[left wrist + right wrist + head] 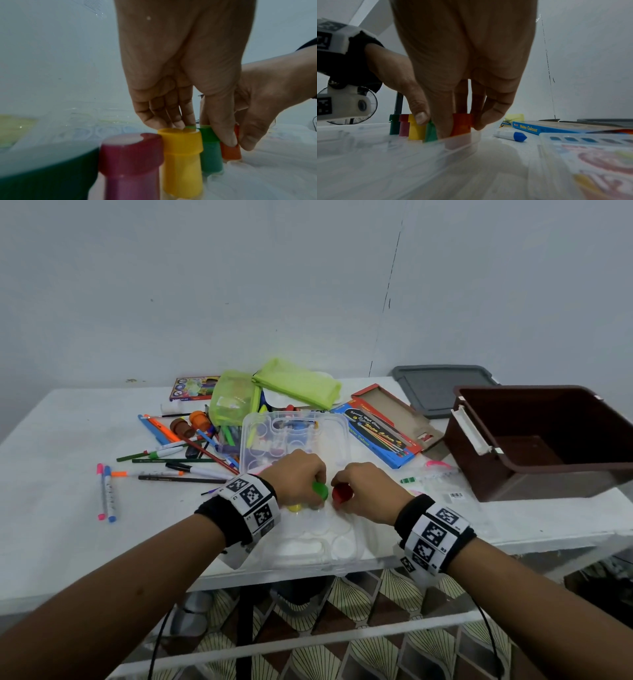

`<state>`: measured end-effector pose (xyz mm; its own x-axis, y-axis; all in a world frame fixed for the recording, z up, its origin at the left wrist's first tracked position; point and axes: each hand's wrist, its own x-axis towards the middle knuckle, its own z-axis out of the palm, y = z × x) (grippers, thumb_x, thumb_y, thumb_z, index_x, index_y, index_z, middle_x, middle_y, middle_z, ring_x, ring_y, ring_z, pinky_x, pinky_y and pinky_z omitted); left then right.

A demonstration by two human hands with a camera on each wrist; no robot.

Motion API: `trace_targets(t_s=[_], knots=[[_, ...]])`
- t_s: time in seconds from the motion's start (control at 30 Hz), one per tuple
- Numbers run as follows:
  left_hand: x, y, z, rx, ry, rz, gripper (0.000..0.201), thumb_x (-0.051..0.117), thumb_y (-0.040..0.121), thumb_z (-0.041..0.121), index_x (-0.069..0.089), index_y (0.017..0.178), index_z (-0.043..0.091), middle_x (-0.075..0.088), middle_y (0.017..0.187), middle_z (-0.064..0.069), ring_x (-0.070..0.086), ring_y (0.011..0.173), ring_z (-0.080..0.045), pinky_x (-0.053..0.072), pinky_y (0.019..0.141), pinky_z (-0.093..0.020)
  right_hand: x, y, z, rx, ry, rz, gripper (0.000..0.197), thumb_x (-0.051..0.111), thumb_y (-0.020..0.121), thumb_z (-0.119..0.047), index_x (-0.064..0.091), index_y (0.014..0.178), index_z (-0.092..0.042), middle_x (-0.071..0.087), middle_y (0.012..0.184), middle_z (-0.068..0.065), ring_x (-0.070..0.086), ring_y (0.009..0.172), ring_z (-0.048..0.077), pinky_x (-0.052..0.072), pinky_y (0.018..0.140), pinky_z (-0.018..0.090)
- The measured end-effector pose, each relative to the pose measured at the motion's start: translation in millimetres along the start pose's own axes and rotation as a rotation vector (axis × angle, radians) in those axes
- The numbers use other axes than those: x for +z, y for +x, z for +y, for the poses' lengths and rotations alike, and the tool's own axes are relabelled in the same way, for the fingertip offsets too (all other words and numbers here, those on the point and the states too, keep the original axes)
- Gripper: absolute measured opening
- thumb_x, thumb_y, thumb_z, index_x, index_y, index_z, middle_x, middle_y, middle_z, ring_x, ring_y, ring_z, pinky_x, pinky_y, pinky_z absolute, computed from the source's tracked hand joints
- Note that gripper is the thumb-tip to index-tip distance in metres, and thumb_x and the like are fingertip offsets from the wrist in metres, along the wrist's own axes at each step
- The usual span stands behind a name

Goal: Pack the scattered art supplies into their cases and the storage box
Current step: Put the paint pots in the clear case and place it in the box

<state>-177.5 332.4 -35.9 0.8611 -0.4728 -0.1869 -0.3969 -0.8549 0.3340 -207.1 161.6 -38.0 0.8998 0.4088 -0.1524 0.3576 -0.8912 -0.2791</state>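
Right hand [366, 491]: pinches the red paint pot [342, 494], thumb and fingers curled round its cap.
Left hand [294, 477]: fingertips and thumb curled on the green paint pot [320, 490], touching the red one at its 3 o'clock.
Pots: stand upright in a row in the clear case [308, 546]; yellow pot [181, 159] just beside green.
Storage box [534, 440]: brown, at 2 o'clock, well apart.
Pens [178, 453]: scattered at 10 o'clock.

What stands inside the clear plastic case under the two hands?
In the clear case: upright paint pots, green, red, yellow; the hands cover any others from above.
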Motion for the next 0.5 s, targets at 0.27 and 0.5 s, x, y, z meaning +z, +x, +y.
trace_targets(t_s=[0.27,0.5], knots=[[3,-2,6,-0.051,0.022,0.017,0.049,0.079,0.072,0.033,0.064,0.116,0.018,0.064,0.109,-0.003,0.052,0.092,-0.015,0.048,0.079,-0.031,2,1,8,-0.053,0.027,-0.018,0.04,0.062,0.09,-0.026,0.057,0.129,-0.015,0.058,0.111,0.011,0.057,0.101,0.027,0.044,0.082,0.03],[-17,-18,-2,-0.066,-0.126,0.166,0.042,0.074,0.082,0.034,0.066,0.117,0.012,0.067,0.104,-0.003,0.061,0.092,-0.014,0.049,0.081,-0.025,-28,0,7,-0.09,0.068,-0.001,0.054,0.07,0.086,-0.031,0.051,0.135,-0.018,0.053,0.119,0.007,0.053,0.109,0.022,0.042,0.083,0.028]])
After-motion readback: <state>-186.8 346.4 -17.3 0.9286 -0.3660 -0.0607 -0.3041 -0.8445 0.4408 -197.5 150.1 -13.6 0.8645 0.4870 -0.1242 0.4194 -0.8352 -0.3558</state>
